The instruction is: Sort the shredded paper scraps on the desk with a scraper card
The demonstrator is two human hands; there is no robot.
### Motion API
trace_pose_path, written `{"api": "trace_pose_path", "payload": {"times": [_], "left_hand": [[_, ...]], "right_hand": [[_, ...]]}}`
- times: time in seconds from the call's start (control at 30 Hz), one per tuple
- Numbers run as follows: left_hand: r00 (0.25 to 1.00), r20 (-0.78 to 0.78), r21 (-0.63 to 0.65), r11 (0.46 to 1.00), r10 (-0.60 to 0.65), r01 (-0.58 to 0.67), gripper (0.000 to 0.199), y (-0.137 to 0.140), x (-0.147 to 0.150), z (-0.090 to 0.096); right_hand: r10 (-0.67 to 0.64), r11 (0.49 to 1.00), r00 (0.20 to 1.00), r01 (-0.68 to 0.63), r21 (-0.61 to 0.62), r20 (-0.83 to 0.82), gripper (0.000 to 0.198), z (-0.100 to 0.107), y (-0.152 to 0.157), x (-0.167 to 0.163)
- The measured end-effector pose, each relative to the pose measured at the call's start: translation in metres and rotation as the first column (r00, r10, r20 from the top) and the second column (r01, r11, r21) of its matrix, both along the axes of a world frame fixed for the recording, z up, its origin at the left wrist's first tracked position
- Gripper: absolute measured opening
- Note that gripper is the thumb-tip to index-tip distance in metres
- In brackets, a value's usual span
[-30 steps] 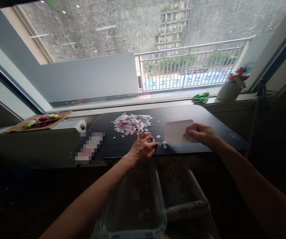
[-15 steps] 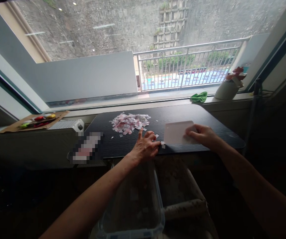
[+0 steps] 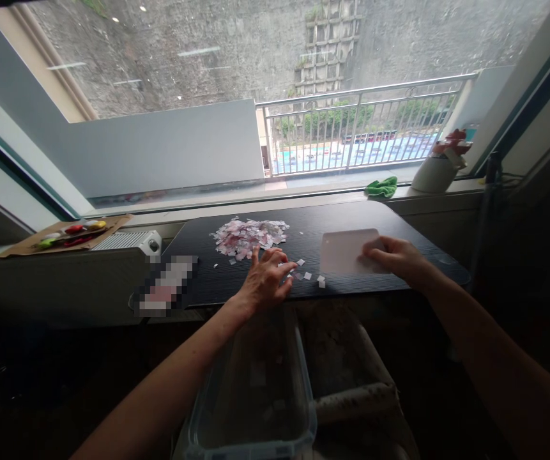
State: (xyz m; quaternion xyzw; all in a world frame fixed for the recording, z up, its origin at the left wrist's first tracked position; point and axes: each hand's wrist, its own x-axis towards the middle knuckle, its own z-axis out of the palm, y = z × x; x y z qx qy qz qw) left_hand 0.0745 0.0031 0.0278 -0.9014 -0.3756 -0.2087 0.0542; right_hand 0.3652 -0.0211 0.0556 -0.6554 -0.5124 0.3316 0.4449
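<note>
A heap of small pinkish-white paper pieces (image 3: 250, 236) lies on the dark wood-grain table (image 3: 351, 220). My left hand (image 3: 266, 275) rests low over the table's near part, just in front of the heap, fingers spread. A few loose square pieces (image 3: 308, 276) lie right of its fingertips. In my right hand (image 3: 392, 257) is a flat white plastic scraper (image 3: 344, 251), gripped at its right end and held over the table's right half. Below the near edge stands a clear plastic bin (image 3: 310, 409), with a few pale pieces inside it.
A blurred-out object (image 3: 167, 285) lies at the table's left end. Cardboard with colourful items (image 3: 76, 230) sits beside a white radiator (image 3: 128, 241). On the windowsill are a green cloth (image 3: 381, 187) and a whitish container (image 3: 435, 174). A worn stool (image 3: 356, 399) stands right of the bin.
My left hand has moved left, away from the loose pieces, which now show more openly on the table. The scraper in my right hand has shifted slightly right and up.
</note>
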Motion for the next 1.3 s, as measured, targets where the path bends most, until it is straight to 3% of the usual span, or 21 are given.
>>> {"api": "trace_pose_path", "payload": {"times": [0.13,0.33,0.5,0.67,0.87,1.03,1.17,1.3], "left_hand": [[0.981,0.104,0.007,0.987,0.162,-0.164,0.030,0.011,-0.031,-0.008],[0.941,0.172,-0.011,0.955,0.293,-0.295,0.028,0.014,-0.059,-0.023],[0.931,0.193,-0.015,0.950,0.310,-0.313,0.028,0.011,-0.059,-0.025],[0.930,0.198,0.000,0.949,0.310,-0.316,0.027,0.011,-0.058,-0.025],[0.930,0.203,0.022,0.948,0.308,-0.319,0.026,0.010,-0.058,-0.026],[0.928,0.213,0.026,0.948,0.304,-0.317,0.026,0.009,-0.057,-0.026],[0.929,0.218,0.020,0.951,0.298,-0.309,0.026,0.008,-0.057,-0.025],[0.932,0.217,0.017,0.953,0.291,-0.302,0.026,0.008,-0.056,-0.025]], "right_hand": [[-0.034,0.997,0.987,0.023,-0.068,-0.156,0.001,-0.012,0.007,0.003],[0.068,0.981,0.957,-0.117,-0.158,-0.282,0.004,-0.016,0.004,-0.001],[0.143,0.966,0.942,-0.200,-0.164,-0.304,0.016,-0.018,-0.002,0.007],[0.141,0.964,0.942,-0.201,-0.175,-0.306,0.024,-0.018,-0.008,0.013],[0.146,0.979,0.948,-0.179,-0.095,-0.283,0.016,-0.006,-0.001,-0.001],[0.102,0.993,0.965,-0.113,-0.035,-0.240,0.007,-0.007,0.012,-0.016],[0.108,0.992,0.981,-0.118,-0.052,-0.159,0.010,-0.008,0.008,-0.004],[0.109,0.992,0.975,-0.118,-0.038,-0.194,0.012,-0.009,0.007,0.007]]}}
